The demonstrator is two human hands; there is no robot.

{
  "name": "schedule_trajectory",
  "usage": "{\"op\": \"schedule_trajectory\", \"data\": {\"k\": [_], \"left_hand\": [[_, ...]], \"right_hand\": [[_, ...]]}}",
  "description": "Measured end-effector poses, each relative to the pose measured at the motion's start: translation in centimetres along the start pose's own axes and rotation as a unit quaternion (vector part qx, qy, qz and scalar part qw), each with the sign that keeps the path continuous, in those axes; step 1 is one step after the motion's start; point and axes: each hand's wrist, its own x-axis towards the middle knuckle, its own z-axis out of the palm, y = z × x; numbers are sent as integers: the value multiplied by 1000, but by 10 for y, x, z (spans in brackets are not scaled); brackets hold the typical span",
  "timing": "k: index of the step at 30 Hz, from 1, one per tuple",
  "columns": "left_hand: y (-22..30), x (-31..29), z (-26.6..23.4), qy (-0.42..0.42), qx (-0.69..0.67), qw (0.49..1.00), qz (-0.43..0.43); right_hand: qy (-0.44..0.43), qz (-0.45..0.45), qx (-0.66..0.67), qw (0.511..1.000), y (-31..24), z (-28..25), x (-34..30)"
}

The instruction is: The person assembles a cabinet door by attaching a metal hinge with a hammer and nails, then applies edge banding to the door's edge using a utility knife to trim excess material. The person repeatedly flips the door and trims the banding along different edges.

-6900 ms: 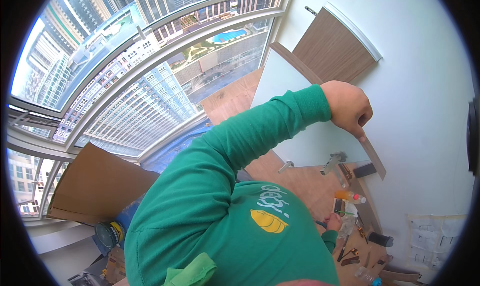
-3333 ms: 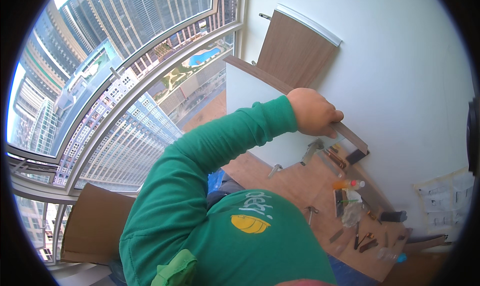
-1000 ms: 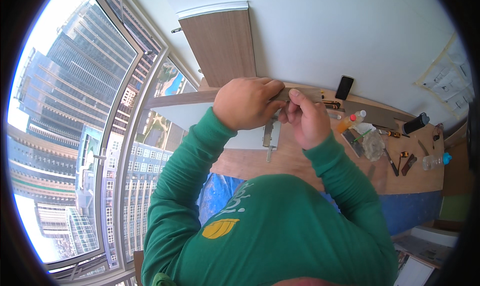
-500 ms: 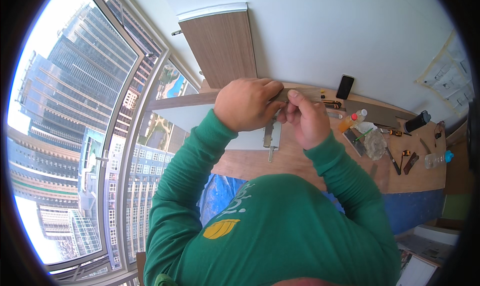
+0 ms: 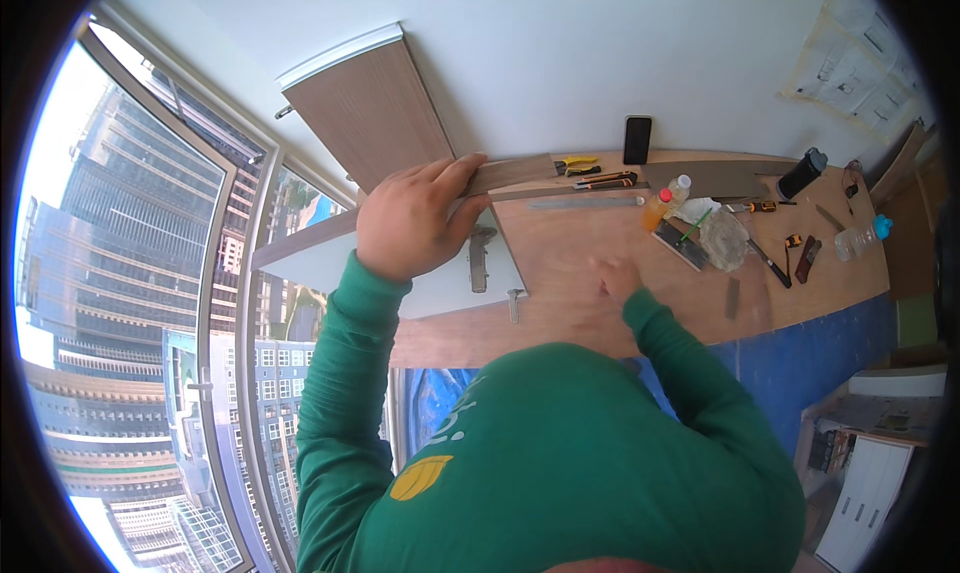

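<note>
My left hand (image 5: 415,221) is closed over the top edge of a cabinet door panel (image 5: 425,288), fingers across the edge and thumb on the near side. The panel has a white face and a wood-grain edge; a metal hinge (image 5: 478,260) is on its face, with a smaller metal fitting (image 5: 515,305) near its lower corner. To the right of the panel, apart from it, my right hand (image 5: 619,277) hovers over the wooden worktop (image 5: 570,323). Its fingers are curled together, slightly blurred; whether something small sits in them is hidden.
Behind the panel, a wood-grain board (image 5: 375,108) leans on the wall. Pliers (image 5: 576,163), a utility knife (image 5: 607,180), a phone (image 5: 637,140), an orange bottle (image 5: 657,210), a plastic bag (image 5: 723,239) and a screwdriver (image 5: 755,207) lie or stand toward the right. A window (image 5: 130,273) borders the left.
My right hand has let go of the panel's top edge and drawn down toward me. My left hand stays on the edge. The view has swung to the right.
</note>
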Motion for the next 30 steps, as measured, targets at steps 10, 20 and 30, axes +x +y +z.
{"op": "schedule_trajectory", "data": {"k": [10, 20, 30], "left_hand": [[0, 4, 10, -7, 29, 999, 20], [7, 12, 5, -27, 35, 999, 22], [18, 3, 3, 31, 70, 989, 127]], "right_hand": [[103, 243, -358, 896, 194, -24, -55], [134, 232, -312, 912, 204, -24, -46], [179, 133, -147, 964, 225, 4, -25]]}}
